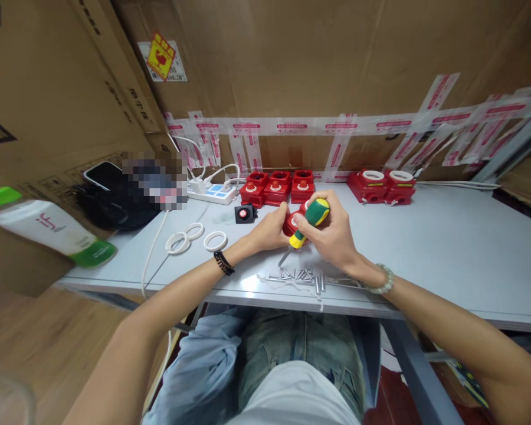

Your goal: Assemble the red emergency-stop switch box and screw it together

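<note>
Near the front edge of the grey tabletop [451,254], and just beyond a loose pile of screws [317,284], a red housing [288,225] is held between both hands, largely covered by the fingers. The left hand [271,230] is closed on the housing's left side. The right hand [337,233] is wrapped around the handle of a green-and-yellow screwdriver [312,217], its thumb laid along the grip toward the housing; whether the right fingers also press on the housing cannot be told. For sound work, brace the housing with the left hand, keep those fingers clear of the shaft, and align the shaft squarely with a screw before applying torque; turn slowly and ease off if the tip begins to slip. Note the tool's attitude: the long axis of the screwdriver runs diagonally, handle butt up and away to the right, shaft slanting down toward the person and to the left. The tip points at the left end of the screw pile, off the housing; contact with the tabletop cannot be confirmed. The housing's own long axis is hidden by the hands; a part of its red body shows between them.
</note>
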Action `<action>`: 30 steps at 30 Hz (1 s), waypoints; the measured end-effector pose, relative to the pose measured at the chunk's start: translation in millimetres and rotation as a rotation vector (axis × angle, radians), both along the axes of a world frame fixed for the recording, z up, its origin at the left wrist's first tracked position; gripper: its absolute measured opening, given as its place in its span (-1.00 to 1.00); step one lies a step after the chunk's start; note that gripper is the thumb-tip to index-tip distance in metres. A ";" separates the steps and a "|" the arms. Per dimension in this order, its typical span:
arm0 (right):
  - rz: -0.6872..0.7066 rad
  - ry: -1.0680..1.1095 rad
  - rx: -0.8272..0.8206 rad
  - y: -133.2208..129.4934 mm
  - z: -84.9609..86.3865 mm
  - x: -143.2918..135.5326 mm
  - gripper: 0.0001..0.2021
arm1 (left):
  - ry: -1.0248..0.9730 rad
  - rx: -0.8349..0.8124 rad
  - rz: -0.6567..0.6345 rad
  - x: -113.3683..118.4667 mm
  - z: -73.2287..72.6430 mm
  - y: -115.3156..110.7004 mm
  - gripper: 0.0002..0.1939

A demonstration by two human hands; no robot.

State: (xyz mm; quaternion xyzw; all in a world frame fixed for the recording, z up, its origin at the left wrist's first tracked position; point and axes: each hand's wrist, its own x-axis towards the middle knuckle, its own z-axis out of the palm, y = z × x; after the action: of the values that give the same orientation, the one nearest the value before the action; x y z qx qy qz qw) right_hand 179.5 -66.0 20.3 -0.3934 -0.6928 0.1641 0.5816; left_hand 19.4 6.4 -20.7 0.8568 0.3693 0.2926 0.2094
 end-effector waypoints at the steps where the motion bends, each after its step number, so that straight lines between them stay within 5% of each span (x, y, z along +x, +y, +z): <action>1: -0.002 0.009 0.009 -0.3 0.8 0.5 -0.76 | 0.007 0.006 0.003 0.1 0.1 0.0 -0.44; 13: -0.069 0.152 0.075 0.0 20.0 8.9 -0.73 | 0.049 0.016 0.051 1.0 8.7 -7.7 -0.31; 30: -0.197 0.191 0.134 18.9 20.8 24.6 -0.76 | 0.038 0.023 0.038 0.8 6.3 -6.5 -0.32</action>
State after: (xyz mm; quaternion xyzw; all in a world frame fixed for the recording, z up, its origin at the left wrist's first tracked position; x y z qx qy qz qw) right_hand 204.1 -47.1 41.1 -0.4025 -0.6016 0.0965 0.6832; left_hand 20.2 -0.1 -14.4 0.8574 0.3860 0.2845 0.1867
